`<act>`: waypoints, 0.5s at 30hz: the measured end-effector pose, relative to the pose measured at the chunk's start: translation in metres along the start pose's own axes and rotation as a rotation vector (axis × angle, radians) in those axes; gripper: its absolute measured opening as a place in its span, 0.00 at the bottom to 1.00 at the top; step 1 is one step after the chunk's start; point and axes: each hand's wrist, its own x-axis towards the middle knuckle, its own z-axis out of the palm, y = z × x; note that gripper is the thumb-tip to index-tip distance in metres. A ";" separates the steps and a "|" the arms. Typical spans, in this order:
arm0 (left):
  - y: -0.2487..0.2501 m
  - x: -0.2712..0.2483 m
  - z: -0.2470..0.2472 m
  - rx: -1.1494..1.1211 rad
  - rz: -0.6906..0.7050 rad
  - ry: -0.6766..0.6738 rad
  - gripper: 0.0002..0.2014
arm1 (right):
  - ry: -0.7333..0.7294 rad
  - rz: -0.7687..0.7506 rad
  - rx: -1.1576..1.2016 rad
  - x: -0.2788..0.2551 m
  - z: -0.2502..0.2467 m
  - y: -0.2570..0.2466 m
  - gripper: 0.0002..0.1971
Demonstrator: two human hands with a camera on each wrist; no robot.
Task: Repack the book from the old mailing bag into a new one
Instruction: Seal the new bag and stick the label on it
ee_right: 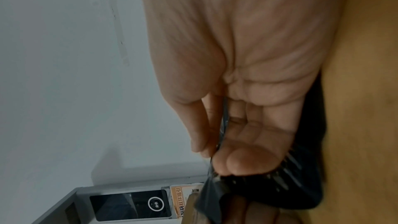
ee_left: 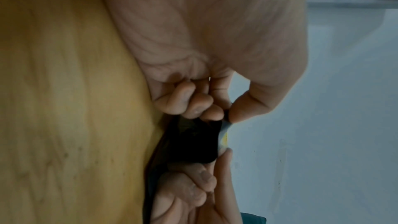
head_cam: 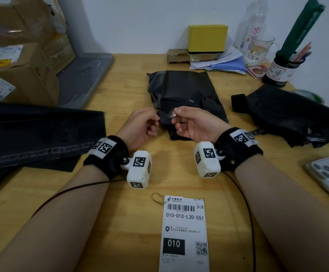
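Pinching the near flap of a thin, limp black mailing bag [head_cam: 185, 95], left hand [head_cam: 142, 126] and right hand [head_cam: 195, 124] clamp fingertips on slippery film; the packed middle looks stiffer.

- Black mailing bag [head_cam: 181, 91], table centre: contents hidden, opaque; near end covered by both hands.
- Left hand [head_cam: 140, 124]: fingertips curled under, pinch point hidden in head view.
- Right hand [head_cam: 193, 124]: what thumb and fingers pinch too small to tell; clear strip or bag edge, uncertain.
- Shipping label [head_cam: 184, 232], near edge: bottom cut off by frame; small address print unreadable.
- Phone [head_cam: 328, 177], near right: cut off at right edge.
- Black bags [head_cam: 41, 130], left: run out of frame.
- Cardboard boxes [head_cam: 22, 55], far left: cut off; labels blurred.
- Wrist views: blurred, mostly palm; bag [ee_left: 193, 142] only part seen.
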 end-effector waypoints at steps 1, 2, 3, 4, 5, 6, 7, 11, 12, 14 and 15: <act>0.000 0.000 -0.001 -0.021 -0.007 -0.009 0.11 | -0.001 0.000 0.008 0.000 -0.001 0.000 0.07; 0.000 0.001 -0.002 -0.037 -0.018 -0.018 0.10 | -0.006 -0.001 0.007 0.000 -0.001 0.000 0.08; 0.000 0.001 -0.002 -0.043 -0.033 -0.021 0.10 | -0.011 -0.003 0.002 0.000 -0.002 0.000 0.08; 0.001 0.001 -0.003 -0.038 -0.048 -0.020 0.12 | -0.017 -0.003 -0.003 0.000 -0.002 0.000 0.09; 0.001 0.002 -0.003 -0.026 -0.055 -0.019 0.14 | -0.021 -0.003 -0.005 0.000 -0.002 0.000 0.09; 0.001 0.002 -0.004 -0.012 -0.054 -0.023 0.16 | -0.026 -0.002 -0.007 0.000 -0.001 0.000 0.09; 0.001 0.003 -0.003 0.000 -0.048 -0.027 0.16 | -0.030 -0.002 -0.009 0.000 -0.001 0.000 0.09; -0.002 0.002 -0.002 0.029 -0.014 -0.013 0.12 | -0.033 0.003 -0.004 0.000 -0.002 0.000 0.09; -0.002 0.001 -0.001 0.027 -0.012 -0.012 0.12 | -0.032 0.002 -0.001 0.000 -0.002 0.000 0.09; -0.001 0.000 -0.002 0.007 -0.012 -0.011 0.12 | -0.030 0.001 0.011 0.000 -0.003 0.000 0.09; -0.001 0.000 -0.004 -0.004 -0.013 -0.010 0.11 | -0.030 0.000 0.020 0.000 -0.003 0.000 0.09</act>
